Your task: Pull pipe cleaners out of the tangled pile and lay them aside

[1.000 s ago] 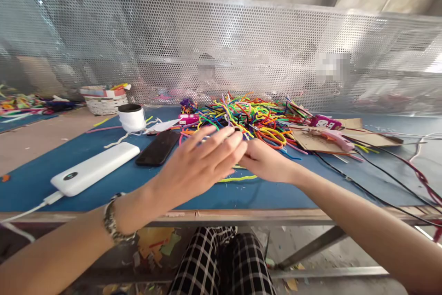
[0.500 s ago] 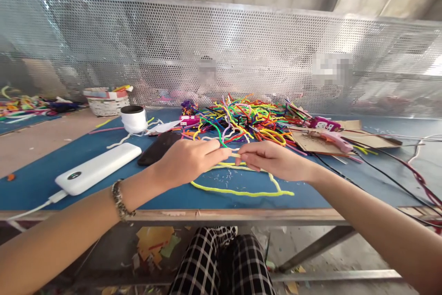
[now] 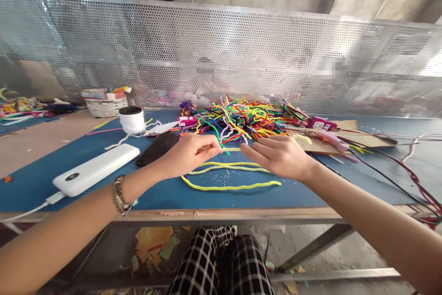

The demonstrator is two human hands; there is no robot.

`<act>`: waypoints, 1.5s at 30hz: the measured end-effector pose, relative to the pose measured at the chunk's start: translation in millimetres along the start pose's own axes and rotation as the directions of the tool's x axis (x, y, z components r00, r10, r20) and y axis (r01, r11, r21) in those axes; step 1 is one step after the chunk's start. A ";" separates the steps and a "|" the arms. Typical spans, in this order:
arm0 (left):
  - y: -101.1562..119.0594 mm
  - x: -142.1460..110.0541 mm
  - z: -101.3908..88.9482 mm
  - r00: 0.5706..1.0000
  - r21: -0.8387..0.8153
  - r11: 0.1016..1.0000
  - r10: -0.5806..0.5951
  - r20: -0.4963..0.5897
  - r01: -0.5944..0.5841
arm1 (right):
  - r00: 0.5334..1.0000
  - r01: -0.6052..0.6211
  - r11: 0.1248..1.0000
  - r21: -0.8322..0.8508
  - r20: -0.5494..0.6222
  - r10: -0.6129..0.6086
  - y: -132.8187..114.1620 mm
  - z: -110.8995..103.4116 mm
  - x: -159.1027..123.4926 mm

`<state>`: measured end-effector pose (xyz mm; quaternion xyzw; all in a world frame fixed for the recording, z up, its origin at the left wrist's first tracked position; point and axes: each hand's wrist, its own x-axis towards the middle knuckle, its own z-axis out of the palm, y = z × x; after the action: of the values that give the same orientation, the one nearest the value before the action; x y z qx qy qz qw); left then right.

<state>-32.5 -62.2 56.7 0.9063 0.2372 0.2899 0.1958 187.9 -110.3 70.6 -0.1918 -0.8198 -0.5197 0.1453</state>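
Note:
My left hand (image 3: 191, 151) is closed in a pinch on one end of a yellow pipe cleaner (image 3: 230, 150) just above the blue table (image 3: 41, 175). My right hand (image 3: 279, 156) hovers to its right with fingers apart, its fingertips close to the same short stretch of pipe cleaner; whether it touches it I cannot tell. Below both hands more yellow pipe cleaners (image 3: 228, 187) lie in long loops on the blue surface. Behind the hands is a heap of many-coloured pipe cleaners (image 3: 241, 118).
A white power bank (image 3: 96, 168) with a cable lies at the left, a black phone (image 3: 157, 147) beside it, and a roll of white tape (image 3: 131, 119) behind. A pink glue gun (image 3: 331, 138) rests on cardboard at the right, with cables trailing. A perforated metal screen (image 3: 241, 55) closes the back.
My hands, pressed together a second ago, have drawn apart. The yellow pipe cleaners now lie spread on the table, and my right hand's fingers have opened.

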 end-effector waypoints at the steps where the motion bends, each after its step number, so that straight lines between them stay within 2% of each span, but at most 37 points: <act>1: 2.0 -1.0 0.9 0.997 -0.126 0.989 -0.077 0.031 0.081 | 0.998 0.041 0.997 -0.059 -0.051 -0.044 0.4 -0.1 -0.3; 4: 3.6 -4.2 1.5 0.954 -0.437 0.849 -0.240 0.181 0.297 | 0.992 0.053 0.993 -0.105 -0.106 -0.064 1.1 1.5 -1.3; 6: 0.0 -4.9 -1.0 0.927 -0.515 0.772 -0.280 0.249 0.372 | 0.998 -0.015 0.999 -0.034 -0.064 0.013 1.1 4.7 -2.6; 7: -2.8 -4.7 -3.4 0.923 -0.511 0.771 -0.286 0.256 0.381 | 0.998 -0.064 0.998 0.022 -0.022 0.064 0.9 6.7 -3.5; 9: -8.9 -4.2 -10.3 0.936 -0.404 0.847 -0.285 0.205 0.346 | 0.980 -0.182 0.971 0.153 0.108 0.166 0.2 10.5 -5.6; 12: -13.8 -5.4 -22.6 0.968 -0.090 0.965 -0.239 0.073 0.245 | 0.896 -0.393 0.863 0.318 0.344 0.282 -0.9 13.9 -7.6; 14: -11.3 -7.6 -27.9 0.975 0.180 0.959 -0.224 0.013 0.218 | 0.833 -0.505 0.770 0.390 0.455 0.316 -1.9 14.4 -6.2; 15: -8.3 -8.7 -28.6 0.977 0.328 0.921 -0.214 -0.019 0.208 | 0.812 -0.542 0.725 0.425 0.485 0.323 -2.6 14.2 -4.2; 16: -4.2 -9.4 -27.9 0.982 0.478 0.858 -0.182 -0.059 0.187 | 0.799 -0.570 0.678 0.464 0.505 0.326 -3.5 13.8 -1.5; 18: 5.4 -9.2 -22.3 0.992 0.720 0.686 -0.020 -0.127 0.106 | 0.784 -0.613 0.561 0.557 0.520 0.340 -5.5 12.7 5.8; 20: 14.8 -7.2 -13.1 0.978 0.835 0.550 0.175 -0.109 -0.006 | 0.759 -0.651 0.393 0.649 0.551 0.347 -7.8 11.5 14.2; 21: 18.5 -5.9 -8.3 0.967 0.852 0.518 0.246 -0.065 -0.074 | 0.739 -0.671 0.285 0.684 0.585 0.335 -8.8 10.9 18.2; 22: 21.3 -4.7 -4.1 0.956 0.849 0.509 0.292 -0.017 -0.140 | 0.716 -0.689 0.168 0.705 0.624 0.315 -9.8 10.3 21.8; 24: 23.8 -2.7 1.4 0.946 0.804 0.547 0.319 0.056 -0.232 | 0.673 -0.704 -0.057 0.708 0.691 0.264 -11.3 9.2 27.3; 26: 21.9 -1.3 1.9 0.948 0.746 0.617 0.314 0.056 -0.249 | 0.649 -0.686 -0.229 0.691 0.723 0.239 -12.8 8.7 30.4; 29: 13.9 1.4 -4.4 0.937 0.637 0.714 0.348 0.039 -0.292 | 0.637 -0.642 -0.386 0.662 0.741 0.211 -15.9 9.5 31.9; 31: 7.7 3.8 -9.6 0.921 0.599 0.720 0.380 0.084 -0.352 | 0.647 -0.621 -0.452 0.641 0.744 0.167 -18.5 11.0 31.4; 33: 2.6 5.7 -13.2 0.919 0.618 0.694 0.373 0.130 -0.369 | 0.666 -0.610 -0.476 0.633 0.735 0.123 -20.0 12.3 30.0; 35: -0.9 6.2 -15.1 0.938 0.632 0.704 0.324 0.122 -0.325 | 0.692 -0.616 -0.438 0.654 0.715 0.094 -19.3 12.2 27.9; 36: -1.9 5.8 -15.5 0.953 0.602 0.745 0.285 0.105 -0.288 | 0.706 -0.624 -0.389 0.678 0.702 0.091 -18.2 11.4 26.6; 38: -2.5 3.8 -15.9 0.978 0.442 0.873 0.184 0.098 -0.209 | 0.734 -0.640 -0.218 0.736 0.670 0.108 -15.4 8.4 24.1; 40: -1.5 0.5 -15.2 0.991 0.203 0.976 0.050 0.122 -0.074 | 0.774 -0.626 0.045 0.779 0.613 0.155 -13.6 4.4 21.9; 41: -0.6 -1.4 -14.1 0.991 0.078 0.997 -0.016 0.136 0.005 | 0.802 -0.597 0.200 0.777 0.569 0.182 -13.6 2.5 20.9; 43: 2.1 -5.9 -9.6 0.979 -0.157 0.975 -0.132 0.153 0.156 | 0.863 -0.499 0.524 0.690 0.448 0.233 -15.1 -0.4 19.1; 45: 6.2 -11.0 -1.8 0.964 -0.389 0.885 -0.208 0.165 0.257 | 0.932 -0.352 0.802 0.483 0.261 0.252 -17.7 -1.6 17.2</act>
<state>-39.6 -72.8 56.4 0.8262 0.2665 0.2528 0.4272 164.6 -115.8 64.7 -0.3208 -0.8981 -0.2277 0.1968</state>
